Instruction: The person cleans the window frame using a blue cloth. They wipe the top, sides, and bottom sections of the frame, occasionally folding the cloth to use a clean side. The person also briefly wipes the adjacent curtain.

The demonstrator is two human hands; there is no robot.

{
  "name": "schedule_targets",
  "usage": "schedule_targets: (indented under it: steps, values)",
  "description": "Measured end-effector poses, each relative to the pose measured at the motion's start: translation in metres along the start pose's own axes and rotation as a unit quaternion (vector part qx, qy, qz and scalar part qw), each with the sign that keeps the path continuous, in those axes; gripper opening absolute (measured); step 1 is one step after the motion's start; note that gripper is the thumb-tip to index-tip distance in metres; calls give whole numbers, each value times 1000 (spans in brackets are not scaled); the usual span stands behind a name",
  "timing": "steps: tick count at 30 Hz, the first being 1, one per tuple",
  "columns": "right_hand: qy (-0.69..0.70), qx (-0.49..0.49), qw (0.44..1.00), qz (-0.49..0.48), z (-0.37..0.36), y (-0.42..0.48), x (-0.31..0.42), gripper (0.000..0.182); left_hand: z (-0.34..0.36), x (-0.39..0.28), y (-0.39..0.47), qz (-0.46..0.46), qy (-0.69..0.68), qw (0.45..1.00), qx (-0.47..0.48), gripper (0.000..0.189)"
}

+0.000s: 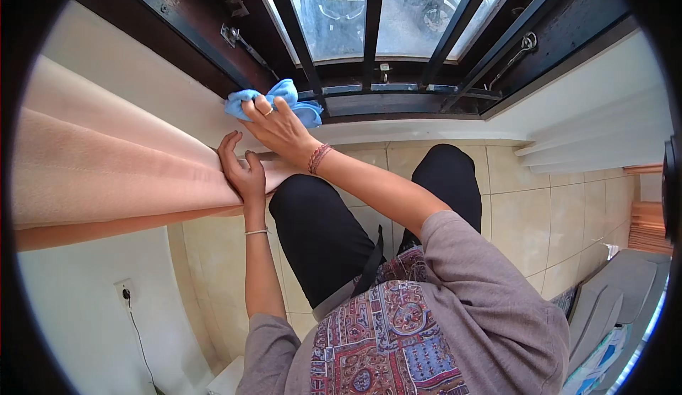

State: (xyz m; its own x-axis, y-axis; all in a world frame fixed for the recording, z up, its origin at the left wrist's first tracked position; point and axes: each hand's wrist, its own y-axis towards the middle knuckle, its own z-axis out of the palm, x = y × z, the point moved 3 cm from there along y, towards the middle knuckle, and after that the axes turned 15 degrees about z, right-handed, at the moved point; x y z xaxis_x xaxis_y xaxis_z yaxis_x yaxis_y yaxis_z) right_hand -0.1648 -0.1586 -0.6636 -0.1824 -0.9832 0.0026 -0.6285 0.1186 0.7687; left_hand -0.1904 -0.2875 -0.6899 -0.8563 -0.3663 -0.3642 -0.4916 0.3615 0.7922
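My right hand (279, 126) reaches across to the left and grips a blue cloth (287, 94), pressed at the lower left corner of the dark window frame (394, 104). Below it, my left hand (242, 171) rests against the peach curtain (133, 171), its fingers curved and apart; the palm side shows no object. The curtain is pushed to the left of the window. Black vertical bars (371, 32) stand in front of the glass pane (330, 38), and part of the frame's corner is hidden behind the cloth.
Metal window hooks (527, 43) sit at both sides of the frame. A sheer white curtain (597, 123) hangs at the right. A wall socket (126, 292) with a plugged-in cable is at the lower left. A grey sofa (613, 288) stands at the lower right, on floor tiles (519, 219).
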Motion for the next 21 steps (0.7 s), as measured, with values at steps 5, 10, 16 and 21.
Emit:
schedule_targets:
  steps: [5, 10, 16, 21]
  values:
    - [-16, 48, 998, -30, 41, -50, 4, 30, -1, 0, -5, 18, -1, 1000, -17, 35]
    - [-4, 179, 982, 53, 76, -109, -4, 30, 4, -4, -6, 20, -14, 1000, -10, 31]
    - [197, 97, 960, 174, 29, -88, -18, 49, 12, -19, -27, -22, -46, 999, -17, 32]
    - [92, 209, 932, 281, 115, -44, -31, 39, 23, -39, -37, -30, -89, 995, -18, 35]
